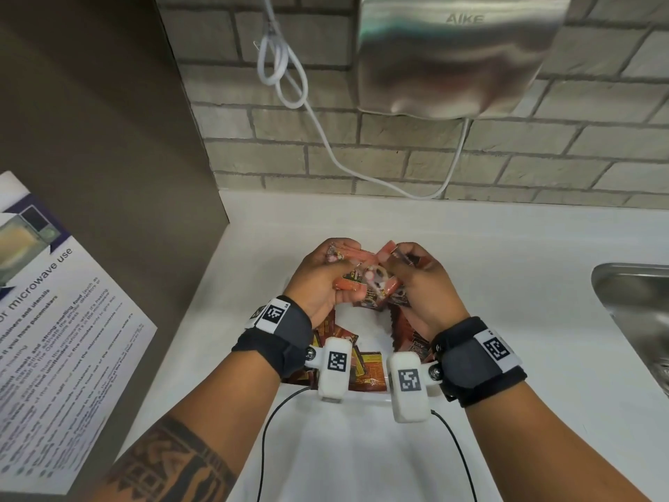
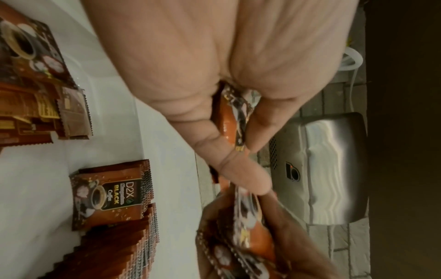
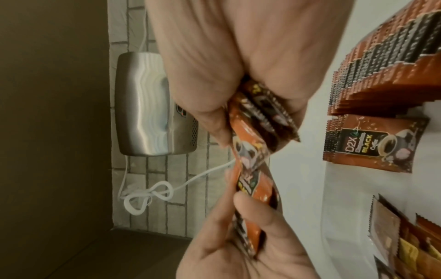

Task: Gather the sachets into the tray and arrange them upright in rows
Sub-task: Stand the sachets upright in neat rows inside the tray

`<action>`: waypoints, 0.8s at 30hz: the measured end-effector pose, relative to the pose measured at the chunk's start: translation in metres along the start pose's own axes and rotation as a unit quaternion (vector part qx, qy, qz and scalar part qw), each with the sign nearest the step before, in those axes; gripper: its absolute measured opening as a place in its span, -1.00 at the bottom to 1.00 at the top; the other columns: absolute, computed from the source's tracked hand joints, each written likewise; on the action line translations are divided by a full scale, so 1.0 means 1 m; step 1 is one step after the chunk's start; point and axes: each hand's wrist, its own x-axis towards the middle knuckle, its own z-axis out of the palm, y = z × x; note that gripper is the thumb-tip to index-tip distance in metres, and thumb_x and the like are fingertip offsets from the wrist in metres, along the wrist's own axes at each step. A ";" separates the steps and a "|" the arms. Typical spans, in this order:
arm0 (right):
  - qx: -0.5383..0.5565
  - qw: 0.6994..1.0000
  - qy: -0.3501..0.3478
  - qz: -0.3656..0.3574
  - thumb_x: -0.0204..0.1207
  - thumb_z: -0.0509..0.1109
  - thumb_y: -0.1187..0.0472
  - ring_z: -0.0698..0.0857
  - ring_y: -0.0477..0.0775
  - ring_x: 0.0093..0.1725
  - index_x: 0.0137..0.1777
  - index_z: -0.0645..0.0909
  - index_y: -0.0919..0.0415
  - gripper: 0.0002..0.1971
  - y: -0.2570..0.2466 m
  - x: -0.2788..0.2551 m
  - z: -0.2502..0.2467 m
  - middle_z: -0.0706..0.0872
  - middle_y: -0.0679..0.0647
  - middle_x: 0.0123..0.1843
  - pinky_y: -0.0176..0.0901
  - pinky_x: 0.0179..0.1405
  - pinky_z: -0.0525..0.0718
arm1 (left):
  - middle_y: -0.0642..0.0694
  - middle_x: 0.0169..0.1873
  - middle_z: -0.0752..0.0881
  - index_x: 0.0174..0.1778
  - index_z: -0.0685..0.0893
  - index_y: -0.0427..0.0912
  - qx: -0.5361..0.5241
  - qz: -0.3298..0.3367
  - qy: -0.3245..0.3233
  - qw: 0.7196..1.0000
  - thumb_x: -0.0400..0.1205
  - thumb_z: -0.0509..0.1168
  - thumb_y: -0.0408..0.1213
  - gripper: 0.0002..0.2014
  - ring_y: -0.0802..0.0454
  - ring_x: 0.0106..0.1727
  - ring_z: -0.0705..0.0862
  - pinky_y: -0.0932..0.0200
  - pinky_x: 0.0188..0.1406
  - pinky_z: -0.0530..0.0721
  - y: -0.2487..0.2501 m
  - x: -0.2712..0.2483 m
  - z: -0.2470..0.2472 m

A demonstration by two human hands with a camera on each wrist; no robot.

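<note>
Both my hands hold up one bunch of brown-orange coffee sachets over the white tray. My left hand grips the bunch's left side, fingers curled round several sachets. My right hand grips the right side, thumb and fingers pinching a few sachets. In the tray, a row of sachets stands upright, fronted by one marked "D2X Black Coffee". Another group leans at the tray's other side. My wrists hide much of the tray in the head view.
The tray sits on a white counter against a brick wall. A steel hand dryer with a knotted white cord hangs above. A steel sink lies to the right. A brown panel with a microwave notice stands left.
</note>
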 end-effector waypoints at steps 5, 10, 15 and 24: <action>0.115 0.992 0.040 0.015 0.66 0.22 0.51 0.82 0.36 -0.10 0.10 0.51 0.23 -0.81 -0.008 0.002 -0.004 0.78 0.34 -0.10 0.25 0.10 0.73 | -0.23 0.01 0.76 0.23 0.68 -0.15 -0.023 0.016 0.030 0.999 0.73 0.19 -0.49 -0.73 -0.12 -0.24 0.75 0.26 -0.64 0.60 0.001 0.003 -0.006; -0.009 0.996 -0.011 0.089 0.62 0.48 0.20 0.58 0.10 -0.42 0.15 0.64 0.28 -0.80 0.004 -0.007 0.006 0.57 0.12 -0.37 0.09 -0.21 0.63 | -0.21 0.00 0.76 0.22 0.63 -0.12 -0.004 0.062 0.044 0.997 0.73 0.30 -0.44 -0.80 0.00 -0.27 0.76 0.28 -0.57 0.60 -0.002 0.005 0.003; -0.051 0.996 -0.028 0.061 0.57 0.55 0.17 0.60 0.16 -0.39 0.01 0.66 0.25 -0.83 0.003 -0.009 0.010 0.62 0.21 -0.38 0.04 -0.20 0.64 | -0.21 -0.11 0.74 0.17 0.65 -0.17 0.024 0.068 0.050 0.996 0.72 0.35 -0.35 -0.87 0.00 -0.37 0.71 0.27 -0.62 0.57 -0.003 0.003 0.007; -0.012 0.999 0.038 -0.004 0.43 0.54 0.47 0.75 0.36 -0.05 0.09 0.63 0.34 -0.74 -0.003 0.001 0.006 0.76 0.38 -0.06 0.39 0.14 0.72 | -0.20 -0.04 0.82 -0.03 0.70 -0.09 0.118 0.056 0.021 0.991 0.52 0.56 -0.47 -0.75 0.04 -0.36 0.73 0.30 -0.65 0.54 -0.006 -0.003 0.010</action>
